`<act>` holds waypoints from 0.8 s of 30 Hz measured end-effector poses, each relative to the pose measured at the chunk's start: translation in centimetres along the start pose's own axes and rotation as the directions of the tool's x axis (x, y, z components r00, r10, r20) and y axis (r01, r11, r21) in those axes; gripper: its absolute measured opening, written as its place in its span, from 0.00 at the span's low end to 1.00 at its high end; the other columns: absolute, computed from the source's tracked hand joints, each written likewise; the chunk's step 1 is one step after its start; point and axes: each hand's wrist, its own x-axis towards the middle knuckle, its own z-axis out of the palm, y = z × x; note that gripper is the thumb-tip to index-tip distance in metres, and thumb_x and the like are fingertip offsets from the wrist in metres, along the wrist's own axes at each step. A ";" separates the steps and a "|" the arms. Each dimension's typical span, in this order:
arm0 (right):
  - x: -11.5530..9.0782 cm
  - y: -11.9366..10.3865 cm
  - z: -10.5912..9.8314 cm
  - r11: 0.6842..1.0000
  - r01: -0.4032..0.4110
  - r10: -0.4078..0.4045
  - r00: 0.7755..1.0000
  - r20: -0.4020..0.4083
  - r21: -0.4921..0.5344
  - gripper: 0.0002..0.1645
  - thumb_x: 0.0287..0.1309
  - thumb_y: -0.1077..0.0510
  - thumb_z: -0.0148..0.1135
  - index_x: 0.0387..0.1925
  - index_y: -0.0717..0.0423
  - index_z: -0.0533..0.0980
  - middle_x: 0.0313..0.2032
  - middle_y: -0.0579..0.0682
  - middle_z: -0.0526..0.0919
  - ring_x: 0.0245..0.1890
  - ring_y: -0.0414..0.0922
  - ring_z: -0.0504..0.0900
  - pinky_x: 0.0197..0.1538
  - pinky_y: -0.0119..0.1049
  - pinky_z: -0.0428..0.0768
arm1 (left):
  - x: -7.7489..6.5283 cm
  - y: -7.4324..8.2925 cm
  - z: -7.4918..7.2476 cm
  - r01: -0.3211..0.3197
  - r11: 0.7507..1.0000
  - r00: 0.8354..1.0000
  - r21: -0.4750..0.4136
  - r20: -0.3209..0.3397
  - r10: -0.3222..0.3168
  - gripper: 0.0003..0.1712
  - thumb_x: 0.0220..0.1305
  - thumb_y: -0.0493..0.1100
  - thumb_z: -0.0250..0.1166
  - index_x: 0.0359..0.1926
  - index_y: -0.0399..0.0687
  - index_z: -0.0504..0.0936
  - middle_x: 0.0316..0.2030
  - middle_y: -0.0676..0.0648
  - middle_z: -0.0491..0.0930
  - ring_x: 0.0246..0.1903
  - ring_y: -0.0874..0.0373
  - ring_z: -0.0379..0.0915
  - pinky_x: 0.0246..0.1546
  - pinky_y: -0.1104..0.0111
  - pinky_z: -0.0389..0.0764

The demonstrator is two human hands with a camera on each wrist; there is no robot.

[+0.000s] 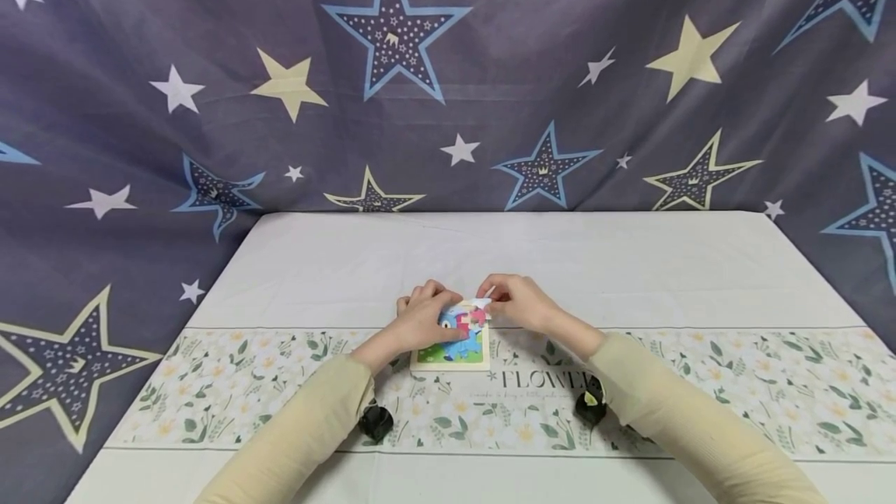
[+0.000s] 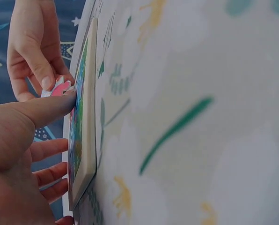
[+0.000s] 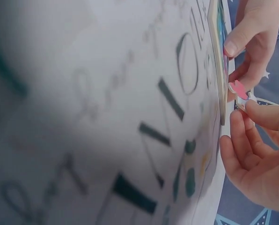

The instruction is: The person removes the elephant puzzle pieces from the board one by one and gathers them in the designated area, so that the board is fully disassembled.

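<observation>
A small wooden jigsaw puzzle lies on the table, its picture showing a blue cartoon animal above green grass. My left hand reaches over its left side; the straight thumb presses on the picture and the other fingertips touch the board along its edge. At the top right corner, my right hand pinches a pink and white puzzle piece between thumb and fingers. In the head view this piece overlaps the corner of the board, tilted up from it. My left hand hides part of the picture.
A white table carries a floral runner with the word FLOWER printed on it. Black wrist devices hang below both sleeves. Behind the table, a dark curtain with stars hangs down.
</observation>
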 end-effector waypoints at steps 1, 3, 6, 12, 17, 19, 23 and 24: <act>-0.1 0.0 -0.1 1.000 -0.003 0.003 1.000 -0.006 -0.004 0.08 0.54 0.65 0.59 0.36 0.51 0.77 0.29 0.47 0.80 0.29 0.39 0.76 0.36 0.34 0.74 | 0.0 0.0 0.0 0.000 1.000 1.000 -0.002 0.000 0.000 0.32 0.51 0.57 0.67 0.56 0.52 0.73 0.49 0.48 0.64 0.46 0.52 0.58 0.50 0.51 0.52; -0.2 0.1 -0.2 1.000 -0.010 0.010 1.000 -0.018 -0.018 0.08 0.54 0.65 0.60 0.36 0.51 0.77 0.29 0.47 0.80 0.29 0.39 0.77 0.36 0.34 0.74 | 0.0 0.0 0.0 -0.001 1.000 1.000 -0.003 0.001 0.001 0.32 0.51 0.57 0.67 0.56 0.52 0.73 0.49 0.48 0.64 0.47 0.52 0.58 0.49 0.52 0.53; -0.2 0.2 -0.5 0.999 -0.024 0.023 0.999 -0.033 -0.028 0.08 0.53 0.64 0.60 0.36 0.52 0.78 0.29 0.48 0.80 0.28 0.40 0.77 0.35 0.34 0.75 | -0.1 -0.1 0.1 -0.007 1.000 1.000 -0.003 -0.003 0.007 0.32 0.51 0.57 0.67 0.56 0.51 0.73 0.50 0.48 0.64 0.48 0.51 0.58 0.49 0.53 0.53; -0.4 0.6 -1.1 0.999 -0.030 0.027 0.998 -0.064 -0.036 0.08 0.51 0.64 0.62 0.36 0.52 0.79 0.30 0.47 0.80 0.31 0.42 0.77 0.38 0.36 0.76 | -0.1 0.0 0.0 -0.012 1.000 1.000 0.001 -0.006 0.012 0.31 0.51 0.56 0.67 0.55 0.51 0.74 0.50 0.47 0.65 0.49 0.51 0.58 0.49 0.53 0.53; -0.6 1.2 -1.8 0.999 -0.022 0.019 0.996 -0.084 -0.041 0.08 0.51 0.64 0.62 0.35 0.53 0.79 0.29 0.47 0.79 0.32 0.42 0.78 0.40 0.37 0.77 | -0.2 0.1 -0.1 -0.013 1.000 1.000 -0.001 0.004 0.013 0.31 0.51 0.55 0.67 0.56 0.51 0.73 0.51 0.47 0.64 0.49 0.51 0.58 0.50 0.53 0.53; -0.8 1.5 -2.1 0.999 -0.025 0.022 0.996 -0.091 -0.032 0.08 0.51 0.64 0.62 0.35 0.53 0.79 0.29 0.47 0.79 0.32 0.43 0.78 0.40 0.37 0.78 | -0.2 0.1 -0.1 -0.014 1.000 1.000 0.003 0.007 0.014 0.31 0.51 0.55 0.67 0.56 0.51 0.73 0.50 0.47 0.64 0.48 0.51 0.57 0.50 0.53 0.53; -0.9 1.9 -2.6 0.999 -0.031 0.027 0.993 -0.112 -0.037 0.07 0.51 0.64 0.62 0.35 0.54 0.80 0.29 0.49 0.80 0.31 0.44 0.79 0.39 0.37 0.78 | -0.2 0.1 -0.1 -0.013 1.000 1.000 0.007 0.008 0.013 0.32 0.51 0.55 0.67 0.56 0.51 0.73 0.50 0.47 0.64 0.48 0.51 0.57 0.50 0.53 0.53; -0.9 2.0 -2.7 0.999 -0.032 0.027 0.993 -0.117 -0.042 0.07 0.51 0.64 0.63 0.35 0.54 0.80 0.29 0.48 0.80 0.31 0.44 0.79 0.39 0.37 0.78 | -0.2 0.1 -0.1 -0.014 1.000 1.000 0.007 0.009 0.014 0.32 0.51 0.55 0.67 0.57 0.51 0.73 0.51 0.47 0.64 0.48 0.51 0.57 0.50 0.53 0.53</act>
